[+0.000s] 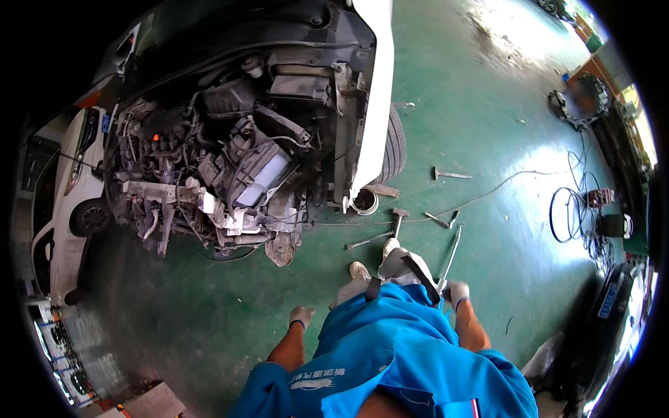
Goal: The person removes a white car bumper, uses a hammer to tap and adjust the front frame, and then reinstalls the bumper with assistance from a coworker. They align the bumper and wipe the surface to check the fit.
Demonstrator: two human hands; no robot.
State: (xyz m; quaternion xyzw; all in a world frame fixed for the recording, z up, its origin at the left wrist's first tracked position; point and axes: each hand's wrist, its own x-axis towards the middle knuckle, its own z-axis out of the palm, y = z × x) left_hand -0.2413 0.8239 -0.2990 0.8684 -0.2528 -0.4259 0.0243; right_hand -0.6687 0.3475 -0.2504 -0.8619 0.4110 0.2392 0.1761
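Note:
My left hand [302, 317], in a pale glove, hangs beside my hip with its fingers curled in; nothing shows in it. At my other side, my right hand [456, 293], also gloved, is closed at the lower end of a long metal rod [452, 255]. The rod slants forward and up from that hand; the grip itself is partly hidden. Ahead and to the left stands a car with its front end stripped, its engine bay [230, 153] exposed. A battery-like box [265, 174] with a pale top sits tilted among its parts.
Hammers [399, 220] [451, 174] and other hand tools lie on the green floor [481, 237]. A round tin [364, 200] stands by the front wheel [395, 145]. A cable [498, 187] crosses to coils at right. A white car [73, 202] stands left, a black bumper [606, 327] lower right.

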